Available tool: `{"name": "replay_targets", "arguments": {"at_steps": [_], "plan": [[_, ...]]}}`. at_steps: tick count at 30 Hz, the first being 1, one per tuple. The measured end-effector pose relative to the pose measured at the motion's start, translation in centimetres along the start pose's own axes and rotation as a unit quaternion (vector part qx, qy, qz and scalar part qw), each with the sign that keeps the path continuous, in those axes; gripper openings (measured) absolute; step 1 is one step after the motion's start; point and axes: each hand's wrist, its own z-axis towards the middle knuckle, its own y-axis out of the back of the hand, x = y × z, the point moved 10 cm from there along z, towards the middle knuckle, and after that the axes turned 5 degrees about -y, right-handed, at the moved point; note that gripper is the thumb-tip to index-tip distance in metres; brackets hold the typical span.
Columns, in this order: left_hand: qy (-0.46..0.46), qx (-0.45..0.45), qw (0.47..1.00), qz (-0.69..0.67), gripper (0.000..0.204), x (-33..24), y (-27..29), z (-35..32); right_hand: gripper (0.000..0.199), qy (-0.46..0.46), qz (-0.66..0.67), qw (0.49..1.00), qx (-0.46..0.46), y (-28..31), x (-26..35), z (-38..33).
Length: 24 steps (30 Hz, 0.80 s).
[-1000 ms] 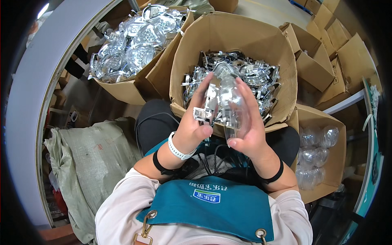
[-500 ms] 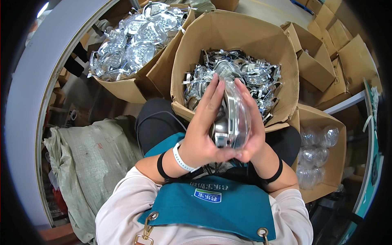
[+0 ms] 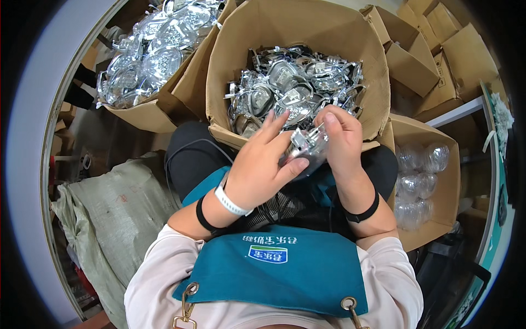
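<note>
Above my lap I hold a rounded, shiny silver part with a clear plastic cover, much like a small lamp housing. My left hand grips it from the left, thumb across its near side and fingers stretched along the far side. At its upper right edge, my right hand has its thumb and forefinger pinched together; what exactly lies between those fingertips is too small to make out. Just beyond, a large cardboard box holds many similar silver parts in a loose heap.
Clear-covered silver units fill another carton at the far left. To my right, a carton contains clear plastic domes. Open cardboard boxes stand at the far right. A pale woven sack lies left of my legs.
Both hands have turned and lowered the part. My palms no longer press it from both sides; the left hand now cradles it while the right has shifted to a pinch at its edge.
</note>
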Motion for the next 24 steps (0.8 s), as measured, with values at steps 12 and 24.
{"name": "replay_targets", "arguments": {"at_steps": [12, 24], "plan": [[0.065, -0.010, 0.998, 0.005, 0.036, -0.7, 1.8, -0.7, 0.038, 0.009, -0.058, 0.998, -0.001, -0.1, 1.1, 0.1], [0.164, -0.171, 0.928, -0.289, 0.031, 3.5, 3.6, -1.4, 0.041, -0.004, 0.077, 0.990, -0.121, 3.3, -1.5, 1.3]]}}
